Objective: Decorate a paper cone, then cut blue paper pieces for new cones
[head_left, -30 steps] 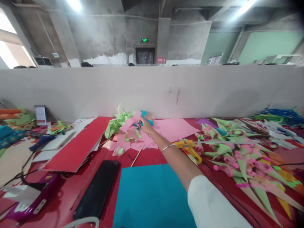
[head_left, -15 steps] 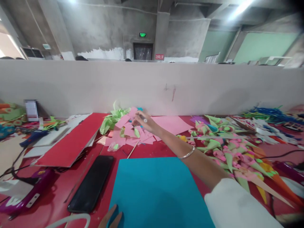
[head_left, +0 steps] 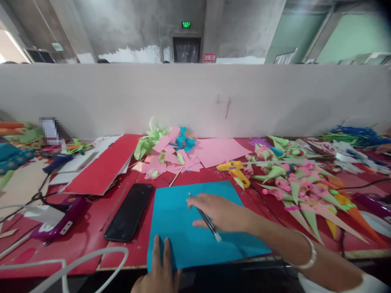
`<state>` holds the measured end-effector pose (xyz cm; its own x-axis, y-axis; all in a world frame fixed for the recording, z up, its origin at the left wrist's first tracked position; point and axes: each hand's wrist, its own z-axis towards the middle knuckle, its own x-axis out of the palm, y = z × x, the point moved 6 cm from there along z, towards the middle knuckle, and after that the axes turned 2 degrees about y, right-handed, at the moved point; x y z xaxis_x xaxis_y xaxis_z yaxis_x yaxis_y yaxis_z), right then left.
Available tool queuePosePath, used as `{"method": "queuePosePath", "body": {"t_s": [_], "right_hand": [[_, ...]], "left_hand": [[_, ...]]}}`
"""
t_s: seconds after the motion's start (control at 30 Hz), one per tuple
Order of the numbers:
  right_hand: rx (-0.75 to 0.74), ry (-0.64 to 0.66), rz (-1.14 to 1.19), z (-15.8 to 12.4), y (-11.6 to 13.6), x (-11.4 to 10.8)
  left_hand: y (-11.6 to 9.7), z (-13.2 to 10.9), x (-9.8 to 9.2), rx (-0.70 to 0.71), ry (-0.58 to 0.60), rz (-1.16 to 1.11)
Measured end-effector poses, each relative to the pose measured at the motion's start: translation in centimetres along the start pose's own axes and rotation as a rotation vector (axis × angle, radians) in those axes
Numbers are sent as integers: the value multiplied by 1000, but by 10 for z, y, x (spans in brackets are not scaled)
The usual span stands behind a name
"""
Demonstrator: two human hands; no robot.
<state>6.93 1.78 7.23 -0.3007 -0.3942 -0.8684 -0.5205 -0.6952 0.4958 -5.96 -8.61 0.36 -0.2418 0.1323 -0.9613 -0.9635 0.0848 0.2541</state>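
Observation:
A blue paper sheet [head_left: 183, 219] lies at the near edge of the red table [head_left: 91, 252]. My right hand [head_left: 224, 213] hovers over the sheet's middle, fingers closed round a thin pen [head_left: 204, 217] that points up and left. My left hand [head_left: 160, 272] rests on the sheet's near left corner, fingers stretched flat on the paper. A silver bangle [head_left: 308, 254] circles my right wrist.
A black phone [head_left: 128, 211] lies left of the sheet, a red board [head_left: 104, 169] beyond it. Pink and green paper scraps [head_left: 171, 156] pile at the back wall. A yellow glue gun [head_left: 235, 171] and several paper cones [head_left: 293, 183] fill the right. A purple tool [head_left: 58, 221] with cords sits at left.
My right hand pulled back from the scrap pile to the blue sheet, now holding a pen. My left hand came onto the sheet's near corner. The view tilted down.

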Motion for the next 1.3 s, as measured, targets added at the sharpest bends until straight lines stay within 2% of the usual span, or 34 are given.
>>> {"method": "queuePosePath", "body": {"t_s": [0.13,0.27,0.37,0.43,0.53,0.63,0.77,0.83,0.9,1.0,1.17,1.3], "right_hand": [[73,37,52,-40,-2,31],[180,5,57,-61,-17,54],[197,-29,43,-69,-25,57],[202,-32,55,-73,-29,53],[211,-81,108,-72,-31,40],[200,-221,236,-60,-32,22],[152,-396,583,-22,-43,11],[182,-451,718,2,-55,14],[206,-413,769,25,-65,24],[207,-434,875,49,-79,36],[213,-446,881,58,-90,46],[253,-539,762,50,-93,44]], "left_hand": [[-7,3,1,-76,-4,-53],[-1,5,-1,4,68,-148],[15,9,-7,93,137,-213],[27,14,-9,101,185,-232],[35,27,-10,154,153,-248],[34,40,-9,188,51,-197],[31,51,1,191,15,-135],[31,52,4,189,12,-128],[32,54,6,188,17,-133],[34,56,8,170,14,-166],[40,61,11,105,-35,-263],[43,63,14,46,-55,-321]]}}
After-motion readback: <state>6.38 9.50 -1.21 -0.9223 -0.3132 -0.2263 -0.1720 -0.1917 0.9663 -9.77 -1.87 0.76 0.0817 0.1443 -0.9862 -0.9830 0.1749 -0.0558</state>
